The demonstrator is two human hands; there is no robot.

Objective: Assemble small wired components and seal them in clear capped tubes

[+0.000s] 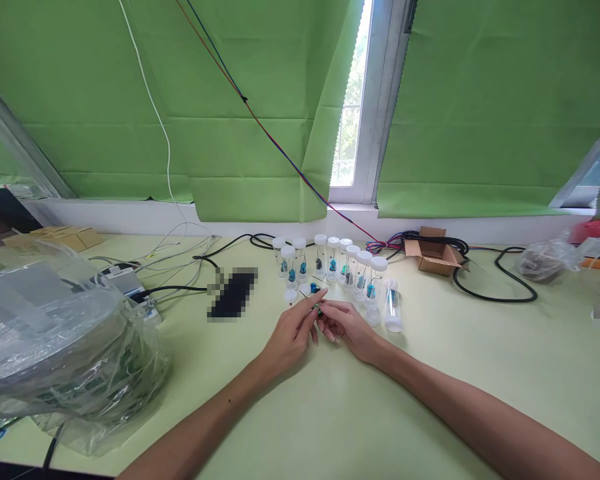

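My left hand (293, 335) and my right hand (353, 328) meet over the middle of the table, fingers closed in a pinch. Between their fingertips is a small green part (319, 311), mostly hidden, so its kind is unclear. Just beyond the fingers lies a small blue part (314, 288) with a thin dark stem. A clear capped tube (303, 261) stands upright behind, in a cluster of several like it, with small blue or dark pieces inside. To the right, another clear tube (393, 307) lies on its side. A small white cap (291, 295) sits left of the blue part.
A large clear plastic bag (105, 373) fills the left of the pale green table (360, 427). A blurred black object (234, 293) lies nearer the hands. Behind on the right are an open cardboard box (434, 257) and a looped black cable (495, 300).
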